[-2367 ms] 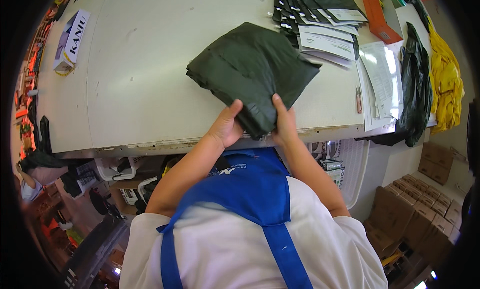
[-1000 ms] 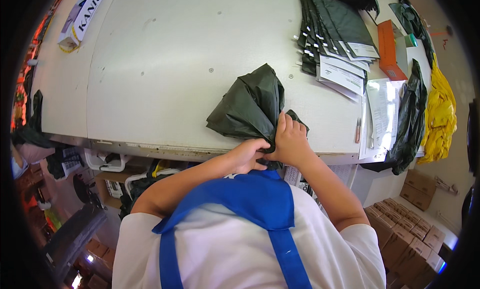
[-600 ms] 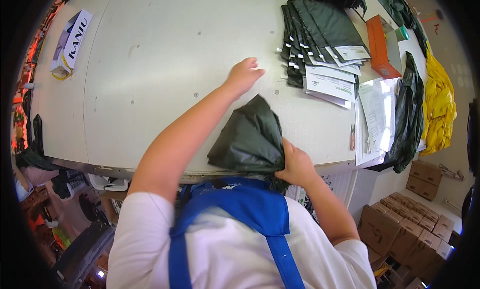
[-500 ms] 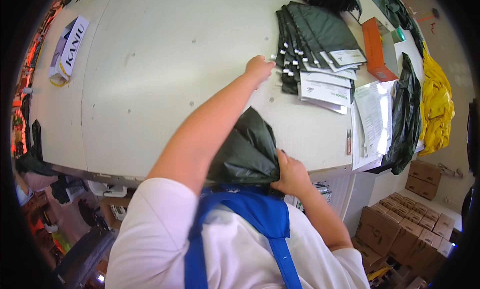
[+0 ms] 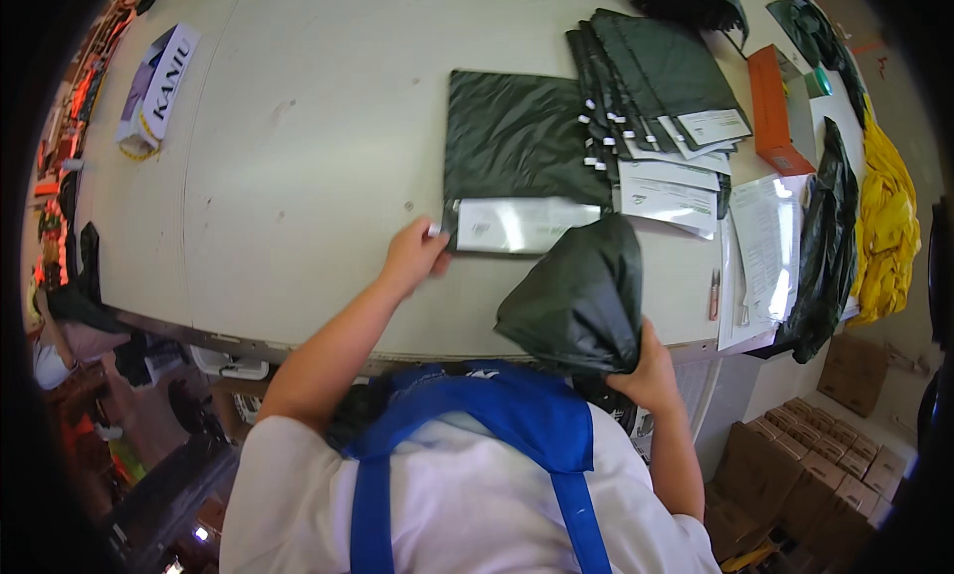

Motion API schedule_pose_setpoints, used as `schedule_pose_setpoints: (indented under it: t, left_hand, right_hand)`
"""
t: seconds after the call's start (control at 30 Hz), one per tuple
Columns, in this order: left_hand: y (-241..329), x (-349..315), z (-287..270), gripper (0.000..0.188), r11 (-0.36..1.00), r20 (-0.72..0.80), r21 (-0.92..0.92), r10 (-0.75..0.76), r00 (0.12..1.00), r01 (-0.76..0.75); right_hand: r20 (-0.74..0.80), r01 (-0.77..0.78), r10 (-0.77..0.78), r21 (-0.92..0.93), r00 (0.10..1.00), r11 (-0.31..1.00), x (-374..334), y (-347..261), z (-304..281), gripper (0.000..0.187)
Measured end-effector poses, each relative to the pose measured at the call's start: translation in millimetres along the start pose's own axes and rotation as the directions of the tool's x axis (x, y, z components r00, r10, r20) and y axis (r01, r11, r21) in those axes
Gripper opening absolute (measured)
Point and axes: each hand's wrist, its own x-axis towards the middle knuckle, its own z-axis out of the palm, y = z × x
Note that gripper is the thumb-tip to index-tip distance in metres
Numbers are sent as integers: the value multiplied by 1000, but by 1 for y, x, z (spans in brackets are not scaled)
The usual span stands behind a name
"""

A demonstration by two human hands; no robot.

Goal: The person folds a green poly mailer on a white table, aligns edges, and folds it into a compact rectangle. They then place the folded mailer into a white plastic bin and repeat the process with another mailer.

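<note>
A flat dark green pouch [image 5: 522,137] with a white printed insert along its near edge lies in the middle of the white table. My left hand [image 5: 415,254] is closed at its lower left corner, pinching a small white tab there. On the right, my right hand [image 5: 648,372] grips a folded bundle of shiny dark green fabric [image 5: 581,291], raised over the table's front edge. The bundle covers the pouch's lower right corner. Just beyond, several similar pouches with white inserts lie fanned in a pile [image 5: 664,72], partly overlapping the single one.
Right of the pile stand an orange box [image 5: 775,112], printed sheets [image 5: 763,241] and a small cutter [image 5: 715,294]. Dark green [image 5: 823,241] and yellow [image 5: 884,216] sheeting hang at the right edge. A white box [image 5: 159,92] sits far left; cartons [image 5: 810,465] are stacked lower right.
My left hand has drawn one pouch off the pile, leftward and toward me. My right hand has moved right, lifting the green bundle, which was lower and under my left forearm.
</note>
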Motion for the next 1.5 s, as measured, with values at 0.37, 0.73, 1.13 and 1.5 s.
schedule_pose_setpoints:
  t: [0.37, 0.73, 1.13, 1.5]
  left_hand:
    - [-47, -106, -3, 32, 331, 97, 790, 764, 638, -516]
    - [-24, -74, -15, 27, 62, 333, 820, 757, 563, -569]
    - [26, -112, -19, 28, 302, 162, 766, 763, 625, -568]
    - [0, -129, 15, 19, 432, 19, 717, 772, 635, -547]
  right_hand:
    - [221, 182, -154, -111, 963, 977, 34, -59, 35, 89]
    - [551, 529, -319, -274, 771, 803, 23, -81, 25, 82]
    - [80, 92, -74, -250, 994, 964, 36, -66, 41, 87]
    - [37, -29, 34, -128, 999, 991, 30, -58, 60, 92]
